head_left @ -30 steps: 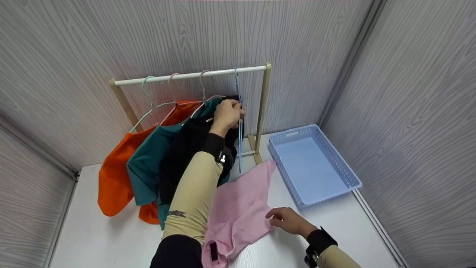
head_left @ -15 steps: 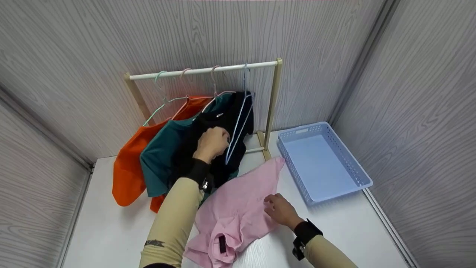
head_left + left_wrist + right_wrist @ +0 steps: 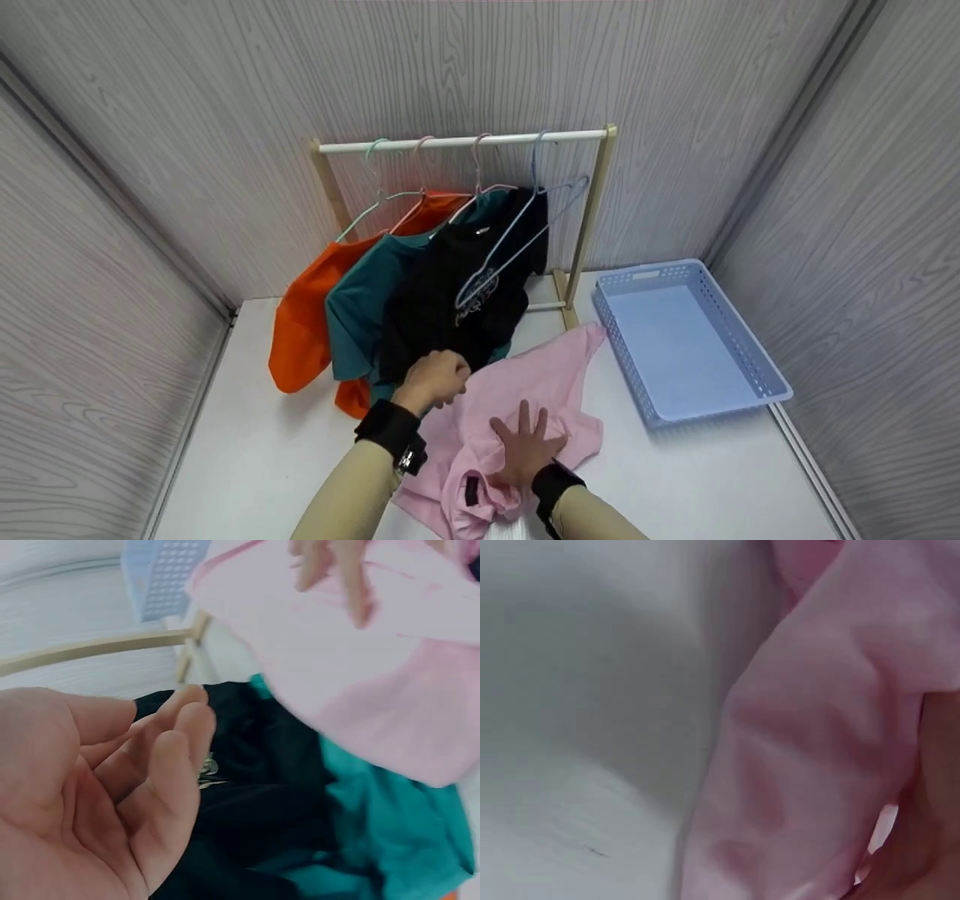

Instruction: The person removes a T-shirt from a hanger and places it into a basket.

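Note:
A pink shirt (image 3: 540, 375) lies spread on the white table, its collar with a dark label toward the near edge. My right hand (image 3: 525, 442) rests on it with fingers spread. My left hand (image 3: 435, 379) is just above the shirt's left side, in front of the hanging black shirt (image 3: 427, 300); in the left wrist view its fingers are loosely curled with nothing between them. A bare blue hanger (image 3: 517, 232) hangs at the right of the rack, slanting in front of the black shirt. The right wrist view shows mostly pink cloth and a sliver of hand.
The rack's white rail (image 3: 450, 142) also carries teal (image 3: 356, 315) and orange shirts (image 3: 300, 337) on hangers. A blue basket (image 3: 682, 345) stands on the right of the table (image 3: 232, 450). Wood-patterned panels enclose the back and sides.
My left hand has come down from beside the blue hanger toward the pink shirt. The hanger has swung outward. My right hand has moved left onto the shirt and spread its fingers.

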`<state>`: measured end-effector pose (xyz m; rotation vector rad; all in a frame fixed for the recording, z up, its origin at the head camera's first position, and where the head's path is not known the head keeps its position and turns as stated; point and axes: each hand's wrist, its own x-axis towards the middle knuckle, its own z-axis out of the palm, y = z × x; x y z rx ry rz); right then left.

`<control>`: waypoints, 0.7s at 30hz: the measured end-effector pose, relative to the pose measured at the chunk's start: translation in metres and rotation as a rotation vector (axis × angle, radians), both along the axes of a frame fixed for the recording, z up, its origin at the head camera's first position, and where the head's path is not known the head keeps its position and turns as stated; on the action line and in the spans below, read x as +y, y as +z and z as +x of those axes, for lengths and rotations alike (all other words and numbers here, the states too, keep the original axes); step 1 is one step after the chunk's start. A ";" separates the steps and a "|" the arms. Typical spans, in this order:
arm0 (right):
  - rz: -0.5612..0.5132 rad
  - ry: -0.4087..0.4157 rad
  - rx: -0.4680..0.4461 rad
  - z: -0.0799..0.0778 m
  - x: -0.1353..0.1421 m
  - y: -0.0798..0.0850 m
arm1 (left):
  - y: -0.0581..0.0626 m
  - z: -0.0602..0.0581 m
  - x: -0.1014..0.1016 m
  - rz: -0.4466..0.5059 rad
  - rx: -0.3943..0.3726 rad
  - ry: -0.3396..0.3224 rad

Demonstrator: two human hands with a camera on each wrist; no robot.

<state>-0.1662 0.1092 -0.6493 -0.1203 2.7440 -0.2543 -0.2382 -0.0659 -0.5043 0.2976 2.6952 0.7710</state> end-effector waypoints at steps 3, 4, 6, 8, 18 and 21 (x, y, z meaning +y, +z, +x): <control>0.067 0.012 0.145 0.002 0.005 -0.007 | -0.006 0.009 -0.003 0.001 -0.026 -0.004; 0.066 0.015 0.180 0.001 0.008 -0.008 | -0.007 0.011 -0.004 0.000 -0.031 0.000; 0.042 0.028 0.226 -0.001 0.016 -0.010 | -0.009 0.014 -0.007 -0.001 -0.040 0.009; -0.002 0.048 0.249 -0.004 0.025 -0.011 | -0.011 0.017 -0.009 -0.008 -0.054 0.008; -0.250 0.049 0.203 -0.021 0.077 0.001 | -0.018 0.026 -0.019 0.008 -0.171 0.055; -0.292 0.047 0.181 -0.029 0.088 0.017 | -0.016 0.028 -0.021 0.014 -0.187 0.068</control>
